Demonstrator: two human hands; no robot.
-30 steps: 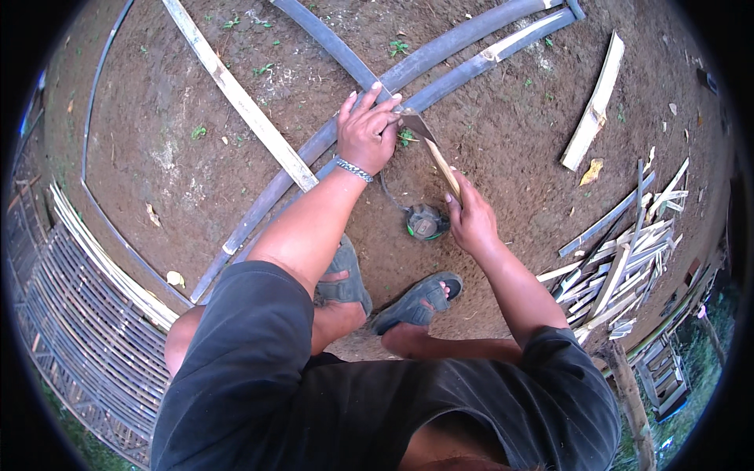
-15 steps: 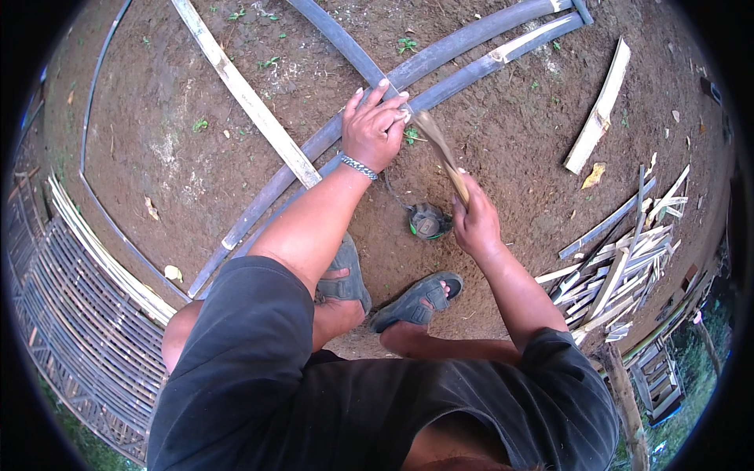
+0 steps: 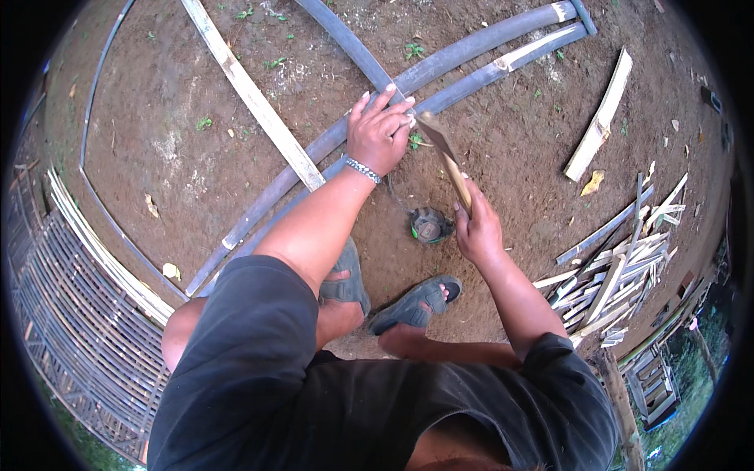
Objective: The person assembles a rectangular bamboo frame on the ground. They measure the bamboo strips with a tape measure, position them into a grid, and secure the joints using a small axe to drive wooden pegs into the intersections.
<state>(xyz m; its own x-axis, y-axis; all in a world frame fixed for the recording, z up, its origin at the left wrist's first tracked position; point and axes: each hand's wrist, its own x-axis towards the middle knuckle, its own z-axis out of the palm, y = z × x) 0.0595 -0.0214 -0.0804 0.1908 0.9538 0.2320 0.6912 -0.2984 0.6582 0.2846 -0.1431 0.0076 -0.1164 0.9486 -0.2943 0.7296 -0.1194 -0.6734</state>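
My left hand (image 3: 378,135), with a braided bracelet at the wrist, lies over a crossing of bamboo pieces. It steadies the end of a grey bamboo strip (image 3: 357,45) on a bamboo pole (image 3: 479,41). Its thumb and forefinger come together at the strip's end; anything small between them is hidden. My right hand (image 3: 477,224) is wrapped round the pale wooden handle of a tool (image 3: 451,166) with a dark, blade-like upper part. The tool's tip is close to my left fingertips. A second bamboo pole (image 3: 542,49) runs alongside the first.
Between my hands and feet lies a dark tape measure (image 3: 429,225). A pale split bamboo slat (image 3: 251,98) meets the poles at left. Another split piece (image 3: 601,118) is at right, above a heap of offcuts (image 3: 620,271). A slatted bamboo panel (image 3: 90,314) lies at lower left.
The tool shows less blur, and its upper end is slightly lower and turned. My left hand stays on the bamboo crossing. The whole view has shifted a little.
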